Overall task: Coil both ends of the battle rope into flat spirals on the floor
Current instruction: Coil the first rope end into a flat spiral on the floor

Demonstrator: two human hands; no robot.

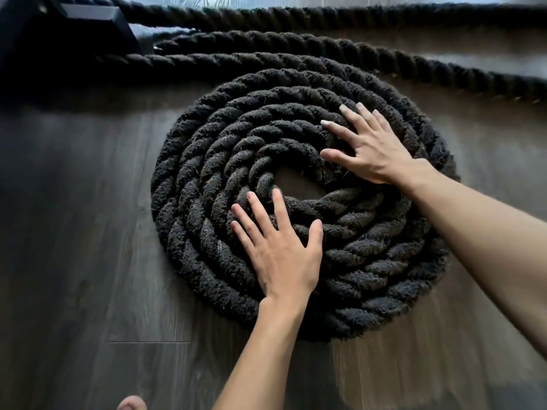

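Observation:
A thick black battle rope lies wound into a flat spiral (189,208) of several turns on the dark wood floor, with a small bare gap of floor at its centre. My left hand (281,250) lies flat with spread fingers on the lower inner turns. My right hand (367,146) presses flat on the upper right inner turns, close to the frayed rope end at the centre. The loose rope (384,54) leaves the spiral's top and runs right; two more lengths run along the back.
A black block-like base (88,16) sits at the top left, with the rope lengths passing behind it. Dark wood floor (74,232) spreads to the left and below the coil. A bare toe (131,403) shows at the bottom edge.

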